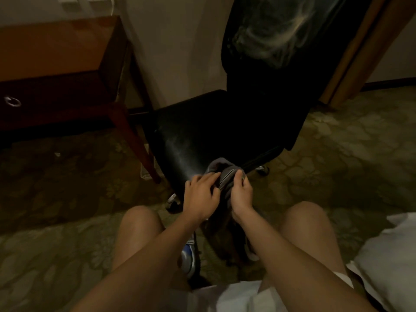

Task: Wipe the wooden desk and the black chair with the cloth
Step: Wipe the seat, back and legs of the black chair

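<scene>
- Both hands hold the bunched grey cloth (pixel 225 176) between them. The left hand (pixel 202 194) has its fingers spread and bent onto the cloth's left side, and the right hand (pixel 242 195) pinches its right side with thumb and curled fingers.
- The cloth sits on the front edge of the black chair (pixel 198 131), with its lower part hanging down between the wrists.
- Pale smears (pixel 281 30) swirl across the chair's upright back, and the seat shows a faint sheen near the cloth.
- The wooden desk (pixel 51 46) stands to the left — just beside the chair, with a ring drawer pull (pixel 12 102) on its dark front.
- Patterned carpet (pixel 56 176) covers the floor; a blue shoe (pixel 188 258) shows between the person's bare knees, and white bedding (pixel 391 255) lies at the right.
</scene>
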Motion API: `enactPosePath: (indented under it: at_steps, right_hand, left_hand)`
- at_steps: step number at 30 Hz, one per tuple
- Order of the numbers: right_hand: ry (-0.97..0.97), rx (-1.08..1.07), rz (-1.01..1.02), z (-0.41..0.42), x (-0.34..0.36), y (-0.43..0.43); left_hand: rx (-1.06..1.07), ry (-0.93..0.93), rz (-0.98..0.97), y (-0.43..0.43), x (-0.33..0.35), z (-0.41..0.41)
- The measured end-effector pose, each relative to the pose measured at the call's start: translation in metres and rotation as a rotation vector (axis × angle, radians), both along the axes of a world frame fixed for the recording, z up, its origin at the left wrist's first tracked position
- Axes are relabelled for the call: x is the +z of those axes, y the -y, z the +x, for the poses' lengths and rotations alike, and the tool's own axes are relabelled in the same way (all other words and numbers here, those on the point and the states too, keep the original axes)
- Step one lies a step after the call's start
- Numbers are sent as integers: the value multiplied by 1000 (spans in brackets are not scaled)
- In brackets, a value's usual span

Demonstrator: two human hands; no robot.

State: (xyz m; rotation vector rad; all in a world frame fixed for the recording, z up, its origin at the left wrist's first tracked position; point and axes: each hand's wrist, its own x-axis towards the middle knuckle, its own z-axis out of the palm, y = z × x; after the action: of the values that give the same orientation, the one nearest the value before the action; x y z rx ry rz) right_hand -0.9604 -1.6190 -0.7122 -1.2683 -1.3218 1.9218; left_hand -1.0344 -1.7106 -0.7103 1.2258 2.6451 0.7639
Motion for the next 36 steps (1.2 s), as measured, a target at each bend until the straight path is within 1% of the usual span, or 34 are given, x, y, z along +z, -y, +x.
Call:
enactPosePath:
  at_steps: [2,5,9,13,15,18,21,23,25,26,27,28,30,32,33,34,36]
  right_hand:
    - [-54,-88,-67,4,1,-20]
    - [-136,-165,-147,8,10,-43]
    - [-158,-236,-192,10,7,-94]
    - [-227,-332,-183,9,8,-133]
    - [-284,-421,-220,7,12,-151]
    - [-384,-567,-333,5,10,-183]
    - [-455,-646,-394,-1,0,-210]
    - [-452,-606,-414,-12,-8,-223]
    - [-353,-423,-345,-24,-16,-226]
    - [-273,-308,-249,-29,-22,-225]
    - [-175,-197,-94,-33,-29,-222]
    - [-61,-130,86,-35,-37,-219]
    - [164,-108,377,-38,-45,-209]
    - [337,-170,522,-44,-50,-201]
    - [382,-198,558,-47,-54,-200]
    - [385,-194,566,-49,-58,-200]
    - [356,-120,576,-49,-63,-203]
  left_hand:
    - [-67,27,-48,-18,4,-2]
    - [-132,12,-90,-34,10,-10]
    - [-199,0,-139,-83,13,-21]
    - [-256,-9,-167,-127,12,-29]
    - [-278,-18,-181,-148,10,-34]
    - [-317,-23,-223,-181,4,-45]
    - [-321,3,-303,-213,0,-57]
    - [-336,34,-419,-232,-7,-63]
    - [-366,52,-549,-240,-12,-67]
    - [-376,56,-589,-243,-13,-70]
    - [-379,46,-601,-245,-13,-73]
    - [-384,29,-603,-248,-13,-76]
    - [-397,-5,-604,-248,-12,-80]
    - [-401,-14,-598,-246,-14,-81]
    - [-400,-10,-584,-246,-17,-82]
    - [-394,-4,-566,-246,-19,-81]
    - [-375,7,-520,-246,-22,-83]
